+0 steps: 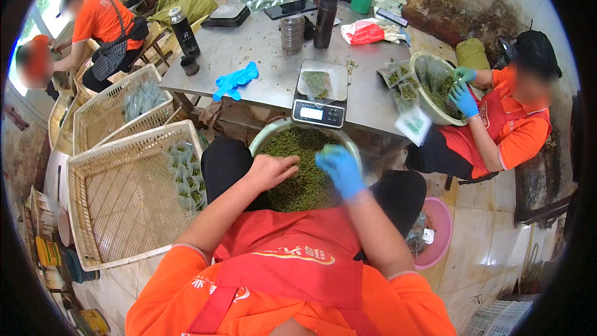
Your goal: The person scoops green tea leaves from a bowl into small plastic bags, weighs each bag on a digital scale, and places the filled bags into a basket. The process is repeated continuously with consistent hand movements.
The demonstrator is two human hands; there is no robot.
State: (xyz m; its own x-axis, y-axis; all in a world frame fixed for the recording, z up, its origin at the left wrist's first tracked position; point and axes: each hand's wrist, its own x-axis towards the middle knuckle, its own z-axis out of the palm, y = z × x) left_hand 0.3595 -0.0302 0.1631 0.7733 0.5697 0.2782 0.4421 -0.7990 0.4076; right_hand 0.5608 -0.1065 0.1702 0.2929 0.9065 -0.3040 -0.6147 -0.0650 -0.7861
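A basin [258,139] full of small green berries [292,180] sits between my knees. My left hand [272,171], bare, is over the berries on the left side, fingers stretched out and nothing seen in them. On the right, my right hand [341,170] wears a blue glove and hovers over the basin. Motion blurs its fingers; a greenish patch shows at the fingertips, but I cannot tell if they grip anything. Just beyond the basin, at the table edge, stands a digital scale [318,114]. A clear plastic bag [317,84] with some green contents lies on its pan.
A metal table [267,50] carries bottles, a blue glove [236,81] and another scale [226,15]. Left of me, a plastic crate [81,211] holds filled bags [186,177]. A co-worker [516,106] handles a second basin [429,109]. A pink tub [444,230] stands at lower right.
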